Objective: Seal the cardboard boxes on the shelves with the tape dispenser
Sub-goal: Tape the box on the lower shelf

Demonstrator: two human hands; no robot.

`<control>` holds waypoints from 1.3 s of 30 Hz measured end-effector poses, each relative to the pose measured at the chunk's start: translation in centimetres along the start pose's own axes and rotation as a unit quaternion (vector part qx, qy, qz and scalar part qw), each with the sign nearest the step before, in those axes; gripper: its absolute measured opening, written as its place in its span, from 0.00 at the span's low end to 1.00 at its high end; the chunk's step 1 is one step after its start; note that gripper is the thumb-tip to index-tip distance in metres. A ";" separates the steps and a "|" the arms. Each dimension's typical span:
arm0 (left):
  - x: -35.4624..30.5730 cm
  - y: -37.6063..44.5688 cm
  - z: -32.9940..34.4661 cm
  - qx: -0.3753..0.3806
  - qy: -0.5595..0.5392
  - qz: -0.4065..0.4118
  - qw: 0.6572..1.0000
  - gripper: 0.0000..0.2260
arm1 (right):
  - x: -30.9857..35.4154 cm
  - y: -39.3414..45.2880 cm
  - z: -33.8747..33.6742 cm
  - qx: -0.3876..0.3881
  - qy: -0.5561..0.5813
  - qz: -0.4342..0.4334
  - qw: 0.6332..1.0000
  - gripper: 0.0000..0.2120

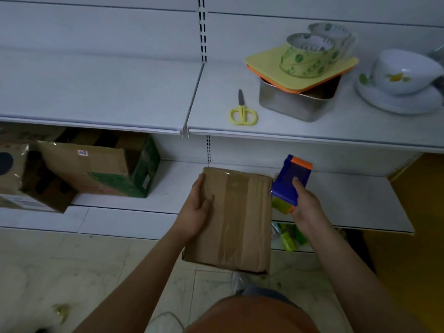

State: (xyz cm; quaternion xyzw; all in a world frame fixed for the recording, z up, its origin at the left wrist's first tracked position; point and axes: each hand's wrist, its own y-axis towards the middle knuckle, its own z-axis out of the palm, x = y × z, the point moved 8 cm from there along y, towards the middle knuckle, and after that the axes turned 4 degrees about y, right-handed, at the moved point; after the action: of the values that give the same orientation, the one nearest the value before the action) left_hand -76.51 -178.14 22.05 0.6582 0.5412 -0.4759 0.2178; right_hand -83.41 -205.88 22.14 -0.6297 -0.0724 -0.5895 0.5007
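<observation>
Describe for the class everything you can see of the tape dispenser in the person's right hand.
The tape dispenser is a blue plastic body with an orange strip along its top end and orange trim at the lower corner; a yellow-green part shows beneath it. It is tilted, top leaning right, beside the right edge of the brown cardboard box, above the lower shelf. The right hand has it in its grip, thumb across the blue face.

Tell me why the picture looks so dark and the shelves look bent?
Head view: the light is dim and bluish, so the white metal shelves look grey; the wide lens bows their straight edges. The clear tape on the small brown cardboard box shows faint glare. The blue and orange tape dispenser stays fairly sharp; the white flowered bowl at the edge looks soft.
</observation>
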 end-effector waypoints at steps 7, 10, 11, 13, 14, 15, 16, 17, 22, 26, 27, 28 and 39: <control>-1.7 5.2 -0.5 -0.013 0.042 -0.034 0.998 0.26 | 2.4 2.9 1.1 -0.022 -0.031 -0.037 0.999 0.14; -1.7 6.8 -1.0 -0.022 0.059 -0.061 0.996 0.25 | 1.9 2.0 -0.6 -0.079 -0.082 -0.083 0.990 0.17; -1.8 7.2 -1.0 -0.028 0.064 -0.064 0.995 0.25 | 1.5 1.5 -1.3 -0.106 -0.122 -0.103 0.981 0.18; -2.0 7.5 -0.9 -0.040 0.071 -0.064 0.995 0.26 | 0.3 0.3 -2.3 -0.138 -0.205 -0.132 0.960 0.20; -2.1 7.5 -0.7 -0.046 0.072 -0.061 0.994 0.26 | -0.5 -0.2 -2.3 -0.137 -0.234 -0.140 0.952 0.20; -2.2 7.5 -0.6 -0.051 0.073 -0.058 0.994 0.26 | -1.2 -0.7 -2.0 -0.130 -0.249 -0.149 0.948 0.19; -2.2 7.4 -0.5 -0.061 0.072 -0.062 0.994 0.27 | -1.8 -1.0 -1.7 -0.127 -0.254 -0.158 0.946 0.17; -1.9 7.2 -0.6 -0.083 0.073 -0.079 0.991 0.28 | -2.1 -1.3 -1.5 -0.133 -0.254 -0.166 0.943 0.16; 0.4 3.5 -1.3 -0.183 0.002 -0.219 0.958 0.27 | -2.3 -1.2 -1.8 -0.206 -0.180 -0.161 0.948 0.14; 0.6 0.3 -1.1 -0.120 -0.100 -0.174 0.972 0.21 | -2.3 -0.9 -1.4 -0.224 -0.158 -0.150 0.950 0.13; 0.5 -0.8 -0.7 -0.081 -0.122 -0.160 0.976 0.23 | -2.3 -1.0 -1.2 -0.219 -0.162 -0.150 0.950 0.13; 0.4 -1.9 -0.1 -0.033 -0.141 -0.147 0.979 0.27 | -2.4 -1.3 -1.0 -0.214 -0.166 -0.152 0.950 0.13; 0.4 -9.3 -0.6 -0.058 0.026 -0.014 0.998 0.29 | -2.0 -5.4 -2.7 -0.189 -0.230 -0.123 0.947 0.18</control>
State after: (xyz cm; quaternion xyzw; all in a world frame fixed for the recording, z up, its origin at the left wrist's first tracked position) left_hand -84.82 -174.52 24.07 0.6487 0.5826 -0.4295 0.2351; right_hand -89.51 -204.21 22.93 -0.8176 -0.1497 -0.4884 0.2657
